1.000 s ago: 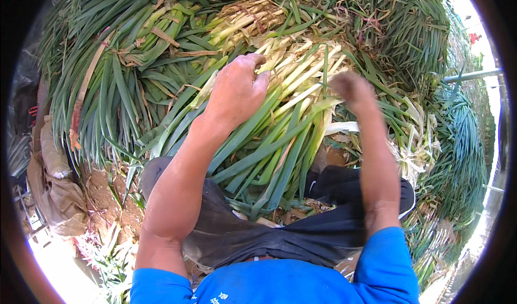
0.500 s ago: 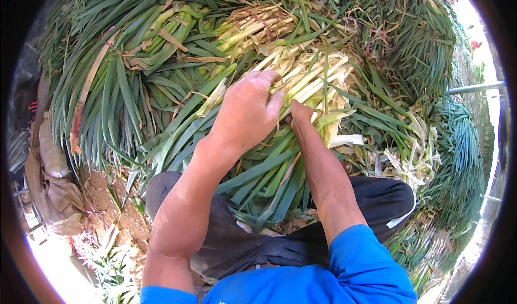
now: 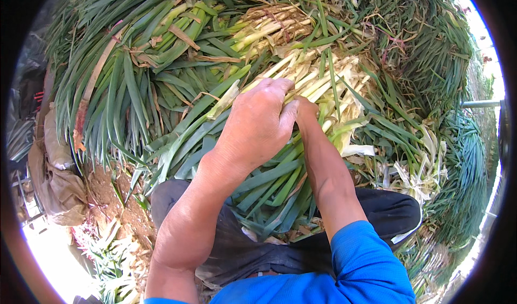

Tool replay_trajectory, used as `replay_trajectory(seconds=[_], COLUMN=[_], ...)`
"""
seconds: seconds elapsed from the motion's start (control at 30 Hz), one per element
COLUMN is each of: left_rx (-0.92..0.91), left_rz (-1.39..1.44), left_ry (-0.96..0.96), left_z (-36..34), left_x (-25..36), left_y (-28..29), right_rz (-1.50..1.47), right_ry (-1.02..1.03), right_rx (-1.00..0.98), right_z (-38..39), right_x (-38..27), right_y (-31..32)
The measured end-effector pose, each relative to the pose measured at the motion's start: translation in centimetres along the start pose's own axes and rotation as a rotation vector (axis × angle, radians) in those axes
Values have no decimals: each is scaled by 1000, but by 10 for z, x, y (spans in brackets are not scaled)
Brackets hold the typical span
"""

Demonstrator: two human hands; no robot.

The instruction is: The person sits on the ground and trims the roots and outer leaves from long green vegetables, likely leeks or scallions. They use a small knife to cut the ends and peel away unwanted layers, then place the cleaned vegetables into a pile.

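A thick bunch of green onions [image 3: 318, 86] lies across my lap, its pale stalks pointing away and its green leaves [image 3: 274, 180] falling toward me. Over the middle of the bunch, my left hand [image 3: 264, 115] is closed, its fingers curled round the stalks and its thumb pointing right. My right hand [image 3: 306, 110] presses against that thumb on the bunch's right side. It looks closed, but its fingertips and anything between them are hidden.
Large heaps of green onions [image 3: 124, 83] rise at the left, and another heap [image 3: 420, 40] stands far right. A second bunch with brownish roots [image 3: 280, 24] lies beyond mine. Dry pale husks [image 3: 423, 166] are scattered at the right. A metal rail [image 3: 479, 104] runs along the right edge.
My two hands have drawn slightly closer, the right one now up against the left thumb. The whole view has shifted a little; the bunch stays in place.
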State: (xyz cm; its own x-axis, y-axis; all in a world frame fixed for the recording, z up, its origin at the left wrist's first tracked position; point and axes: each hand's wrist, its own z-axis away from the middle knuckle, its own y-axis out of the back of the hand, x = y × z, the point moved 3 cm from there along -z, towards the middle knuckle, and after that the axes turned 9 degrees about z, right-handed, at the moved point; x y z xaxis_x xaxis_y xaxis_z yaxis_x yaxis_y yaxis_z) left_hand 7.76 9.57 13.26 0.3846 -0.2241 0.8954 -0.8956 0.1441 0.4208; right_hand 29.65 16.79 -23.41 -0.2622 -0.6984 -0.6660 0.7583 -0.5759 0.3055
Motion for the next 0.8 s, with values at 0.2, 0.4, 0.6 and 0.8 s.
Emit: replay_trajectory(seconds=[0.2,0.4,0.6,0.8], left_rx=[-8,-194,-188,-317], left_rz=[-63,-103,-136,54], left_ry=[15,80,151,445], left_z=[0,-4,-10,-11], left_x=[-12,-36,-47,-55], left_y=[-7,-51,-88,-99], right_rz=[-283,-522,-572,-565], right_ry=[119,277,267,242], right_rx=[-432,-633,-738,-820], right_z=[58,178,226,221], right_x=[-14,-27,-26,-19], right_y=[35,75,89,114])
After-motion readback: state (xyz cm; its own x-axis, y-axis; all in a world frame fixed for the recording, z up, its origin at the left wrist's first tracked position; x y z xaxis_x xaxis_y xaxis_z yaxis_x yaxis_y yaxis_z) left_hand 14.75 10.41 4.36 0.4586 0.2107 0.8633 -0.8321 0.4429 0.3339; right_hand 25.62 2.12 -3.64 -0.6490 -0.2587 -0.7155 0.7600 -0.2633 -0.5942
